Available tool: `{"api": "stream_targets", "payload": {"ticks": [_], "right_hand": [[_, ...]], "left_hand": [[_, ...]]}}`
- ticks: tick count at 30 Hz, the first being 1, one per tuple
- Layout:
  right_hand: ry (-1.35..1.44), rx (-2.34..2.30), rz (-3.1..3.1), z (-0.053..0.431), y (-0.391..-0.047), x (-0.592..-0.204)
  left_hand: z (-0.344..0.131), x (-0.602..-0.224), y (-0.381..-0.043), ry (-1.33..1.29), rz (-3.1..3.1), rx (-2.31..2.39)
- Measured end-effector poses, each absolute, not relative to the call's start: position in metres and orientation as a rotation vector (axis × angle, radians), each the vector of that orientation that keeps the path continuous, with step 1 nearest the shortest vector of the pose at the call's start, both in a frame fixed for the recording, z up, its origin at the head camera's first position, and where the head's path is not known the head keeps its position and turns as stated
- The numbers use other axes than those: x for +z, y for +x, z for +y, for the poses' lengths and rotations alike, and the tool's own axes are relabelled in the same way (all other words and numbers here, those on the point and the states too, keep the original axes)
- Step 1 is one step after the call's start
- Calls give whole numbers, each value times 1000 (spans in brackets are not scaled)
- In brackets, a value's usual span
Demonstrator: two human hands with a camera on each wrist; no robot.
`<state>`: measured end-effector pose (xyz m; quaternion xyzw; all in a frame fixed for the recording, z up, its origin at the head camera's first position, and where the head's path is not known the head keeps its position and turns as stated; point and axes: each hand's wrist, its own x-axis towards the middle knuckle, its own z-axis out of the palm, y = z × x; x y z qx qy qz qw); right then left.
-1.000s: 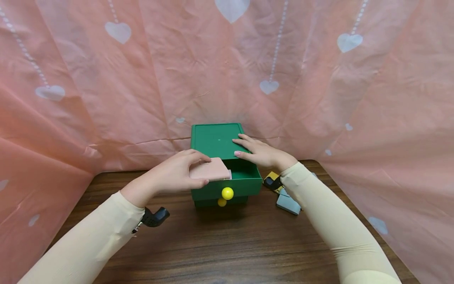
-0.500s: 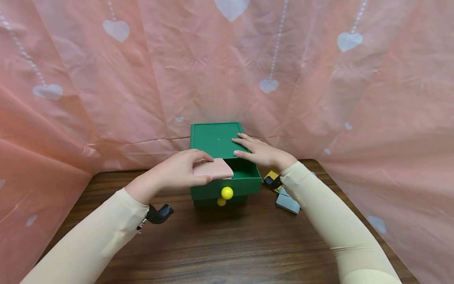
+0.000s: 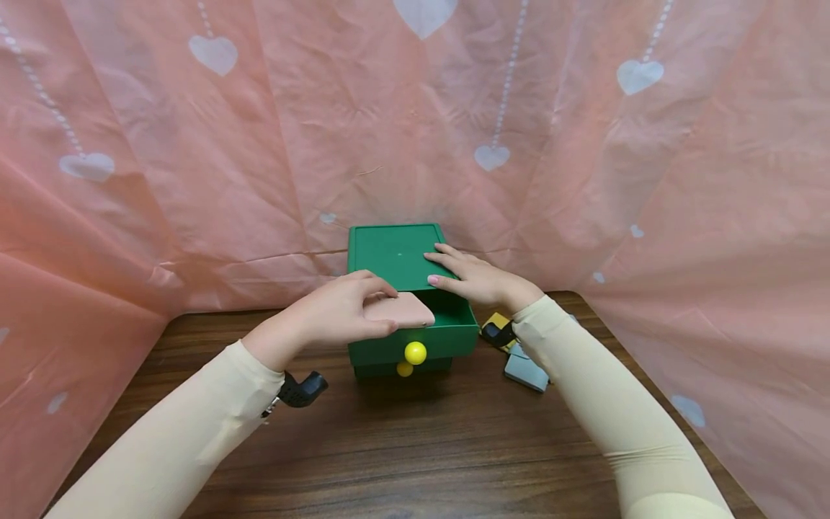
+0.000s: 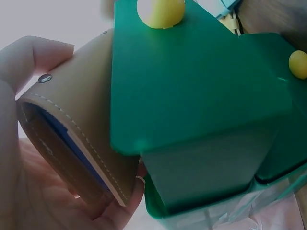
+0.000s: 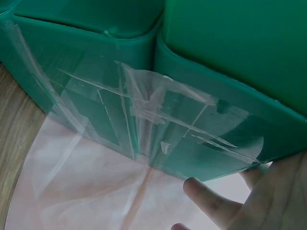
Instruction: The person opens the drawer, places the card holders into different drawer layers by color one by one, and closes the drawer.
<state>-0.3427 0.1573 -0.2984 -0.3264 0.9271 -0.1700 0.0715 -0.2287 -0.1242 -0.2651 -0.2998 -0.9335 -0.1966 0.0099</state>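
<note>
My left hand [image 3: 327, 310] pinches a pale pink wallet [image 3: 400, 310] between thumb and fingers, over the open upper drawer [image 3: 379, 351] of a green two-drawer box. In the left wrist view the wallet [image 4: 93, 62] shows a metal snap, light edge stitching and a strip of blue inside; it overlaps the drawer's side. A round yellow knob [image 3: 416, 352] sits on the drawer front. With fingers spread, my right hand [image 3: 476, 280] rests on the right side of the box top [image 3: 389, 252]. Seen from the right wrist, clear tape [image 5: 148, 96] runs across the box's side.
Right of the box, a light blue wallet-like item [image 3: 527, 371] and a yellow item [image 3: 498, 321] lie on the dark wood table [image 3: 415, 461], partly behind the right forearm. A pink curtain [image 3: 292, 144] with white hearts hangs close behind and at both sides.
My left hand has carried the wallet a little to the right over the open drawer. The right hand and the box stay in place.
</note>
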Motion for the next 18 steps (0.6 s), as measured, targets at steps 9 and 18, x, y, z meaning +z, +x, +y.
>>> {"api": "stream_targets", "payload": {"ticks": [9, 18], "right_hand": [[-988, -518, 2782, 158, -342, -299], [-992, -521, 2783, 159, -342, -298]], "left_hand": [[-116, -268, -230, -920, -2912, -621], [-110, -268, -229, -904, -2873, -603]]}}
